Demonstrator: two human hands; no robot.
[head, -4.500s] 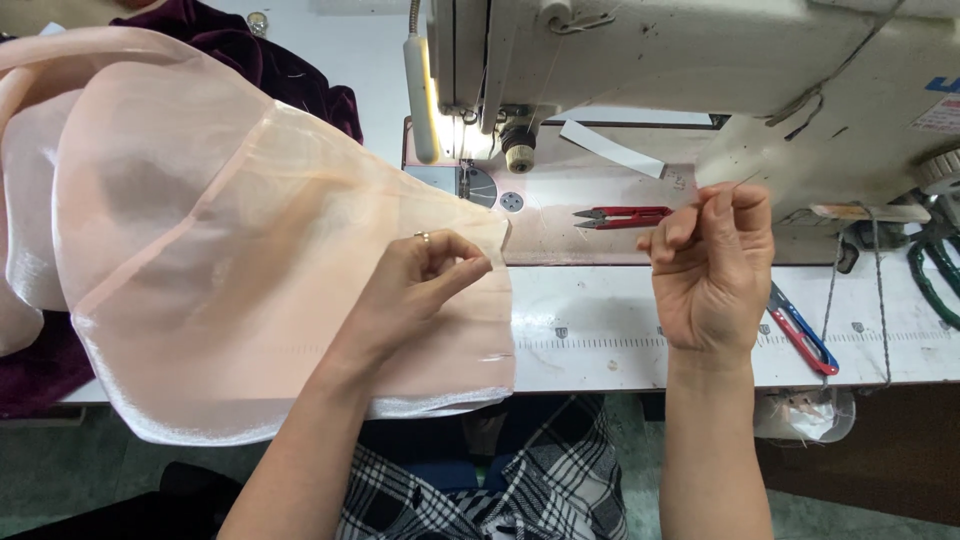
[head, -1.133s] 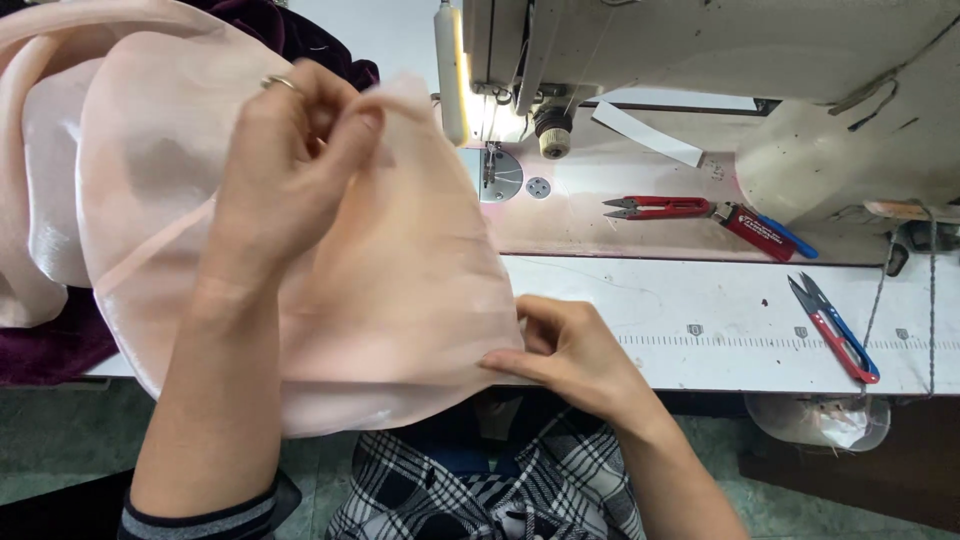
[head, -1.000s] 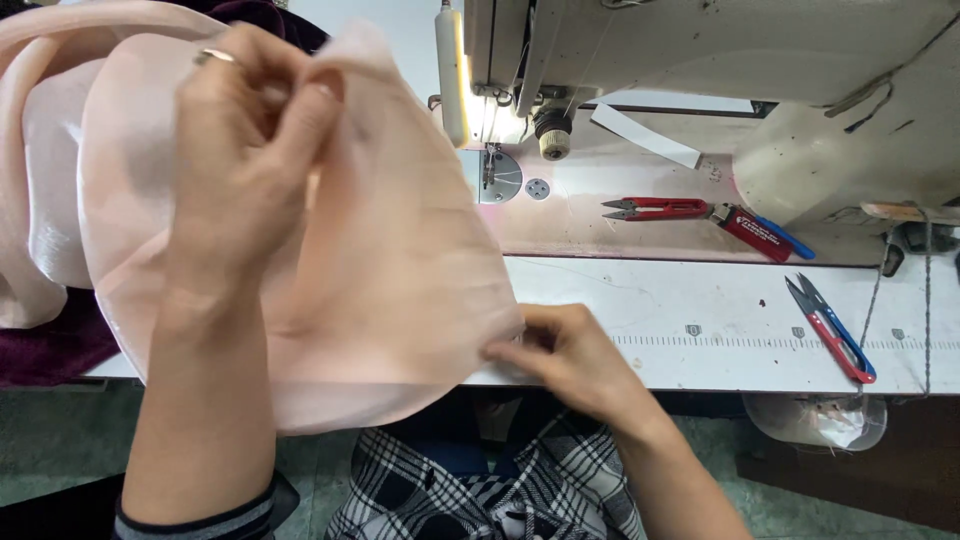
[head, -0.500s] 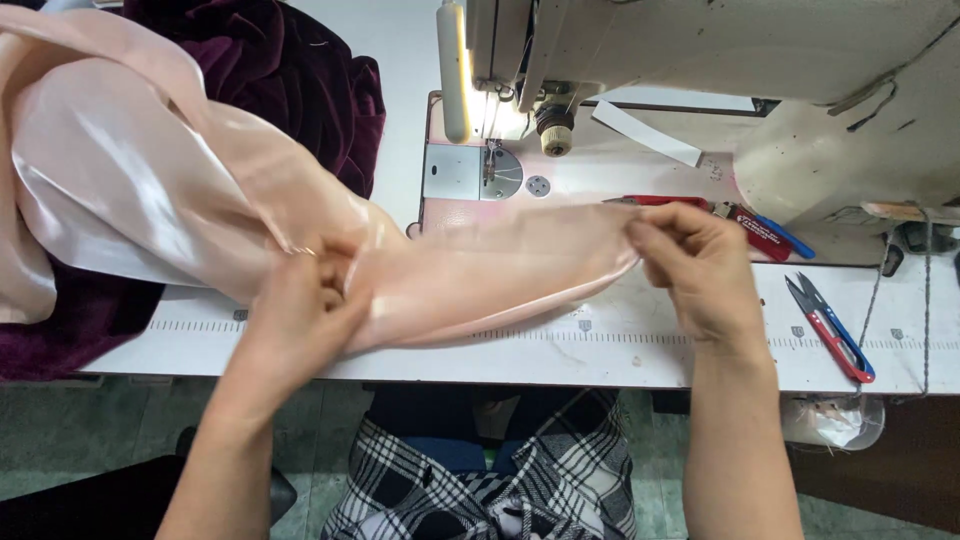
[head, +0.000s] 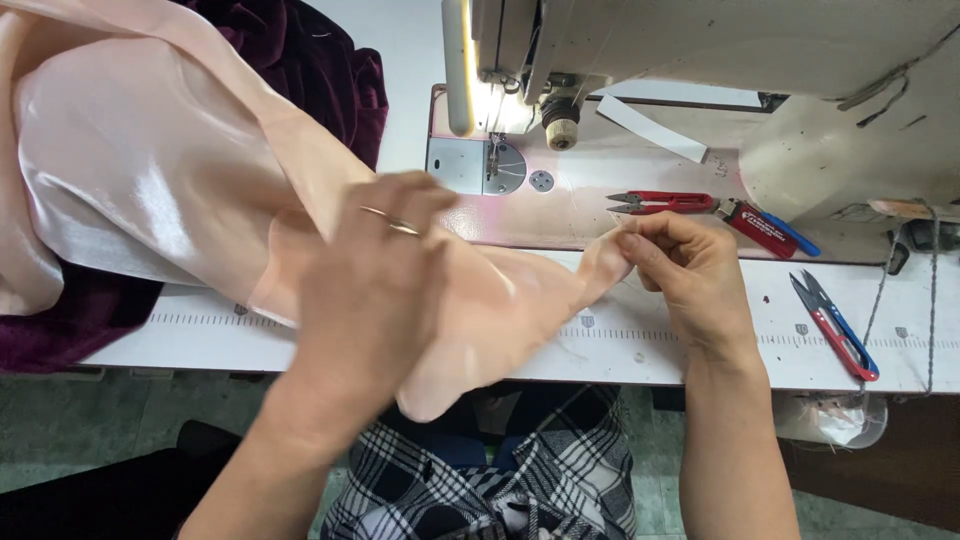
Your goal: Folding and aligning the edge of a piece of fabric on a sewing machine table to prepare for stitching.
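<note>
The peach fabric (head: 150, 190) lies across the counter (head: 700, 345) in front of the sewing machine (head: 700, 60), with most of it piled at my left on top of a dark purple velvet cloth (head: 320, 60), and one end hangs over the front edge toward my lap. It looks thin, soft and shiny, so I judge it is very light and also slippery, and it folds wherever nothing supports it. My right hand (head: 690, 280) is closed in a pinch on the narrow end of the fabric, near the red thread snips (head: 665, 203). My left hand (head: 375, 290) is blurred; it rests on the middle of the fabric with the fingers bent down, but I cannot tell if it really grips it. I think such cloth is best taken at the edge or corner, between the fingertips, because a flat palm only slides on it. A second pair of snips (head: 835, 325) lies further right.
</note>
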